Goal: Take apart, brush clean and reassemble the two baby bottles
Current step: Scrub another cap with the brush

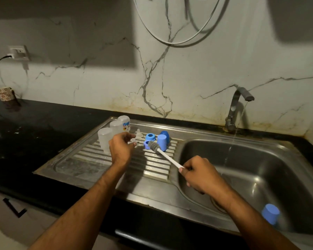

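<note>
Two hands work over the drainboard (101,165): our right hand (199,175) grips the brush (165,155) by its white handle, bristles reaching the blue rings (150,137). Our left hand (121,147), fingers loosely curled and holding nothing, hovers beside the upturned bottles (114,131), near a clear teat (138,134).

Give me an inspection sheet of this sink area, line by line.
Surface: ribbed steel drainboard.
Job's things: clear upturned bottle bodies, blue screw rings, blue caps, clear teat.
Clutter: blue cap at basin's near edge.
Hands: left hand open above drainboard; right hand grips white-handled bottle brush.
Cables: white loop on wall; black lead at socket.
Surroundings: tap running; marble wall.
</note>
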### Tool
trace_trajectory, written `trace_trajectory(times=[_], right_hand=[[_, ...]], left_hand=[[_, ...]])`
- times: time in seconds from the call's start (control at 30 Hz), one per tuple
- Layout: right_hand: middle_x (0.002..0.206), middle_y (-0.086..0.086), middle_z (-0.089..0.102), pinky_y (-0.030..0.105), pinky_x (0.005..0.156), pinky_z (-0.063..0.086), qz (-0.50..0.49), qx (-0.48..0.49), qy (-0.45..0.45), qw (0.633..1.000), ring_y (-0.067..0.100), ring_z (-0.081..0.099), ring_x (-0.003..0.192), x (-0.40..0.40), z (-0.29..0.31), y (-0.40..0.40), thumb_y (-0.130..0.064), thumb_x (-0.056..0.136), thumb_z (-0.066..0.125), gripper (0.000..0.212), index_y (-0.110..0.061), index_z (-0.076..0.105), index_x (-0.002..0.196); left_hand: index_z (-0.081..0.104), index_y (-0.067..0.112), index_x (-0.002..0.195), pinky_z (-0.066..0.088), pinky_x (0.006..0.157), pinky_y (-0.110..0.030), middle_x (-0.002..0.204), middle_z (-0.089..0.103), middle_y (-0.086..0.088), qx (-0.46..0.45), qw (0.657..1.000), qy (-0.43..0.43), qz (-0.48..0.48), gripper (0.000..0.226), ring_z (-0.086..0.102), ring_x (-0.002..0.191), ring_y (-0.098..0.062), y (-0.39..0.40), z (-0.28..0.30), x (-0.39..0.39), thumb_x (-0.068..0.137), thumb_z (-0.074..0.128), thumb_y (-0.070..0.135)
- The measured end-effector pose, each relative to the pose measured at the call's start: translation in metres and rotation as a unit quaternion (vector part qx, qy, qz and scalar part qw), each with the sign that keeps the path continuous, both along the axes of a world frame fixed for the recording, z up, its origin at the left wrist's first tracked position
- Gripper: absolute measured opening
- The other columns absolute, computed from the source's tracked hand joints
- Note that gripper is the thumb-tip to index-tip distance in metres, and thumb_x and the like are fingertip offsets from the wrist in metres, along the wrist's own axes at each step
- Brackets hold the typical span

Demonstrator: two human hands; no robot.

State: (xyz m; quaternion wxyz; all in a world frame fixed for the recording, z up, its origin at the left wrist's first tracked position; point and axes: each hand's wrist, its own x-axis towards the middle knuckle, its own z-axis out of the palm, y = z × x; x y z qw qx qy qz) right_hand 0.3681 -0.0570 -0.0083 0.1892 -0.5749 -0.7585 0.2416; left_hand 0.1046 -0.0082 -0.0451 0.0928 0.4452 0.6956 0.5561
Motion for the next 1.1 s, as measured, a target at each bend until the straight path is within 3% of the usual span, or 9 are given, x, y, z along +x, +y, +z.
trace_trajectory(times=[0.13, 0.2, 0.3, 0.5, 0.6, 0.67, 0.73, 0.93, 1.1], right_hand=[[0.063, -0.003, 0.067, 0.024, 0.054, 0.046, -0.021, 0.006, -0.004, 1.000, 0.009, 0.062, 0.056, 0.030, 0.006, -0.003, -0.034, 0.098, 0.063, 0.026, -0.019, 0.071, 0.078], [0.063, -0.003, 0.067, 0.029, 0.060, 0.052, -0.036, 0.014, -0.012, 0.999, 0.011, 0.066, 0.061, 0.050, 0.008, -0.005, -0.035, 0.097, 0.064, 0.028, -0.018, 0.070, 0.075], [0.066, 0.000, 0.070, 0.035, 0.069, 0.058, -0.064, 0.020, -0.023, 0.998, 0.014, 0.068, 0.065, 0.083, 0.009, -0.005, -0.037, 0.097, 0.063, 0.028, -0.014, 0.075, 0.084], [0.060, 0.000, 0.066, 0.029, 0.049, 0.052, -0.145, 0.019, -0.014, 0.989, 0.009, 0.059, 0.048, 0.156, 0.008, -0.006, -0.037, 0.095, 0.065, 0.026, -0.017, 0.072, 0.080], [0.065, 0.004, 0.068, 0.038, 0.060, 0.059, -0.177, 0.016, -0.026, 0.984, 0.019, 0.065, 0.057, 0.190, 0.008, -0.008, -0.035, 0.096, 0.064, 0.031, -0.012, 0.070, 0.076], [0.070, 0.012, 0.071, 0.039, 0.062, 0.058, -0.190, 0.010, -0.036, 0.981, 0.026, 0.065, 0.061, 0.211, 0.007, -0.009, -0.032, 0.097, 0.063, 0.034, -0.007, 0.069, 0.074], [0.075, 0.015, 0.071, 0.031, 0.055, 0.047, -0.201, -0.002, -0.042, 0.979, 0.022, 0.058, 0.054, 0.228, 0.004, -0.008, -0.029, 0.098, 0.062, 0.033, -0.004, 0.068, 0.076], [0.073, 0.002, 0.066, 0.031, 0.068, 0.056, -0.251, -0.013, -0.016, 0.968, 0.020, 0.062, 0.067, 0.281, -0.010, -0.006, -0.037, 0.095, 0.063, 0.024, -0.016, 0.068, 0.084], [0.078, 0.004, 0.068, 0.038, 0.078, 0.059, -0.265, -0.002, 0.019, 0.964, 0.025, 0.070, 0.080, 0.310, -0.023, -0.003, -0.036, 0.092, 0.067, 0.026, -0.022, 0.056, 0.073]], left_hand=[[0.071, 0.020, 0.102, 0.056, 0.083, -0.022, 0.097, 0.069, 0.009, -0.003, 0.999, 0.012, -0.037, 0.030, 0.064, 0.089, -0.003, 0.006, 0.007, 0.032, 0.078, 0.081, 0.006], [0.072, 0.019, 0.102, 0.057, 0.082, -0.023, 0.095, 0.070, 0.008, 0.000, 0.998, 0.016, -0.067, 0.030, 0.065, 0.089, -0.004, 0.010, 0.006, 0.053, 0.077, 0.082, 0.005], [0.073, 0.016, 0.104, 0.054, 0.084, -0.022, 0.096, 0.068, 0.009, 0.007, 0.994, 0.028, -0.104, 0.029, 0.066, 0.091, -0.005, 0.017, 0.002, 0.088, 0.079, 0.079, 0.004], [0.075, 0.013, 0.101, 0.052, 0.083, -0.018, 0.094, 0.074, 0.002, -0.016, 0.982, 0.026, -0.189, 0.027, 0.068, 0.089, -0.008, 0.037, -0.007, 0.175, 0.078, 0.077, -0.002], [0.075, 0.012, 0.102, 0.052, 0.082, -0.013, 0.098, 0.075, 0.000, -0.022, 0.972, 0.042, -0.231, 0.029, 0.069, 0.089, -0.008, 0.049, -0.016, 0.217, 0.076, 0.079, -0.001], [0.076, 0.012, 0.099, 0.056, 0.086, -0.023, 0.096, 0.075, 0.000, -0.029, 0.966, 0.047, -0.253, 0.028, 0.070, 0.089, -0.010, 0.058, -0.021, 0.246, 0.074, 0.081, -0.001], [0.078, 0.013, 0.094, 0.057, 0.087, -0.027, 0.090, 0.076, 0.002, -0.033, 0.961, 0.058, -0.267, 0.027, 0.071, 0.084, -0.009, 0.066, -0.026, 0.270, 0.071, 0.084, 0.000], [0.078, 0.007, 0.092, 0.058, 0.079, -0.024, 0.087, 0.076, -0.003, -0.082, 0.924, 0.081, -0.364, 0.027, 0.071, 0.078, -0.010, 0.089, -0.048, 0.343, 0.068, 0.087, 0.000], [0.075, 0.000, 0.093, 0.053, 0.066, -0.015, 0.089, 0.075, -0.011, -0.161, 0.872, 0.076, -0.456, 0.030, 0.066, 0.074, -0.010, 0.102, -0.067, 0.394, 0.065, 0.088, -0.005]])
